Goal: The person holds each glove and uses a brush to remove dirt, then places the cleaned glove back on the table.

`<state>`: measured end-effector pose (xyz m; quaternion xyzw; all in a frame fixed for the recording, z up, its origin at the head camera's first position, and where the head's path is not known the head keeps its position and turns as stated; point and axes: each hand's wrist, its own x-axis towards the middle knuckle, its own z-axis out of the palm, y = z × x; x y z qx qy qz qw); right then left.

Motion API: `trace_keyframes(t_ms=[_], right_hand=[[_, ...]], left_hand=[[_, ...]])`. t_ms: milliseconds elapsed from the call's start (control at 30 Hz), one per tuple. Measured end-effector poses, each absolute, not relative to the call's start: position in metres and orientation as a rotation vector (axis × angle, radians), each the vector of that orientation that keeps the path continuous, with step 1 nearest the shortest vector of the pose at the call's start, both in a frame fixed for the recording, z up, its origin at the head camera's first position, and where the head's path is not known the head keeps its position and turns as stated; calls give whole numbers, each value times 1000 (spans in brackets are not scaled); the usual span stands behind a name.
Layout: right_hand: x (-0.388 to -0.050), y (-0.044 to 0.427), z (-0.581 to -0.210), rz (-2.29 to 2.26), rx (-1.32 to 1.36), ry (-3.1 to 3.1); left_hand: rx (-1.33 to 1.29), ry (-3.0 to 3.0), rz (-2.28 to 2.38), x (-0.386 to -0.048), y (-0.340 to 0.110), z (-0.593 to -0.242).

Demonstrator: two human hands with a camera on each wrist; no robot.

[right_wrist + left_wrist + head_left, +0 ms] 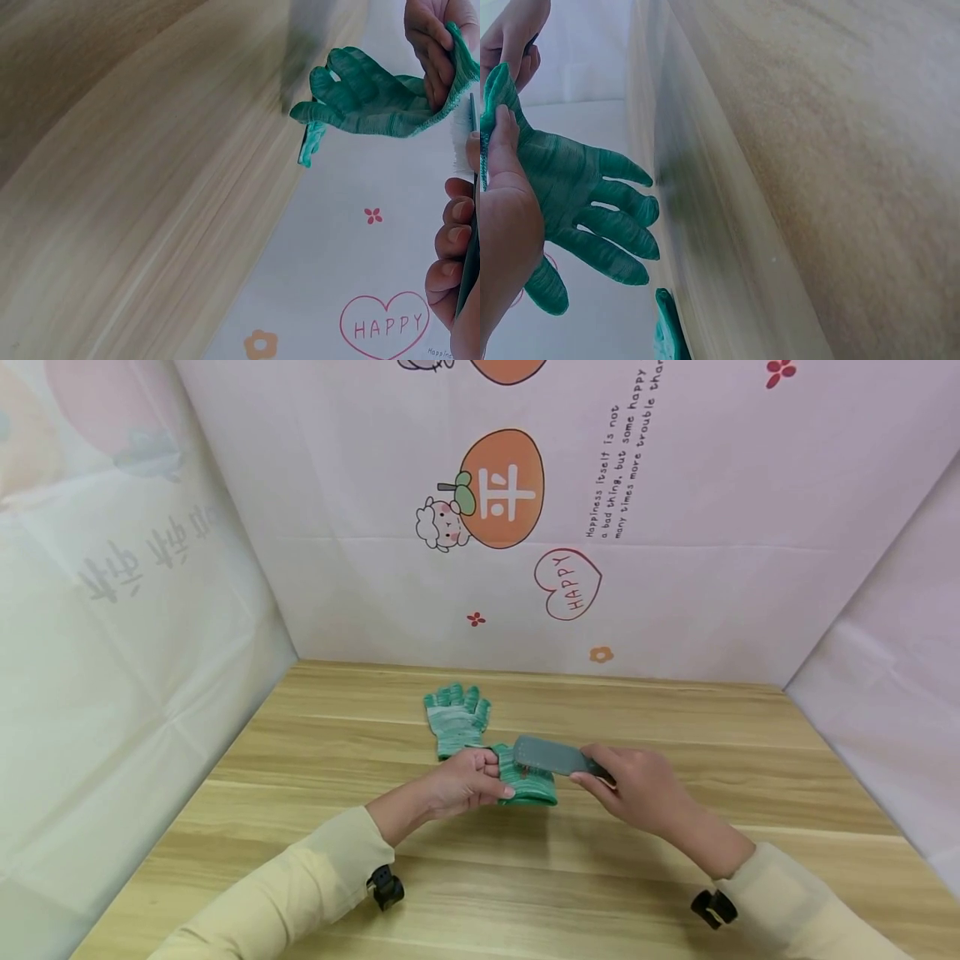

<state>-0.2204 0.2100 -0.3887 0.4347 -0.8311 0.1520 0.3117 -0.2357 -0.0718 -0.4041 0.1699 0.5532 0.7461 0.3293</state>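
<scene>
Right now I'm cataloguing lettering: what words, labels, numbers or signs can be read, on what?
"HAPPY": heart, back wall.
"Happiness itself is not a bad thing, but some happy … many times more trouble than": back wall, cut off.
"平": fruit, back wall.
Left wall: faint characters, too blurred to read.

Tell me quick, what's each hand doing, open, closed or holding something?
Left hand: closed, holding a green glove near its cuff.
Right hand: closed, holding a gray brush by its handle.
</scene>
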Motion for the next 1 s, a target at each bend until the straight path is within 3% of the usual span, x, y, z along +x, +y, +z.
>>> trace_keyframes(t_ms=[433, 1000], right_hand=[[-220, 225, -383, 390, 1252, -2159], [-219, 203, -387, 357, 1202, -2189]], left_hand=[[429, 1453, 1972, -238, -76, -404], [467, 1526, 1881, -235, -72, -402]])
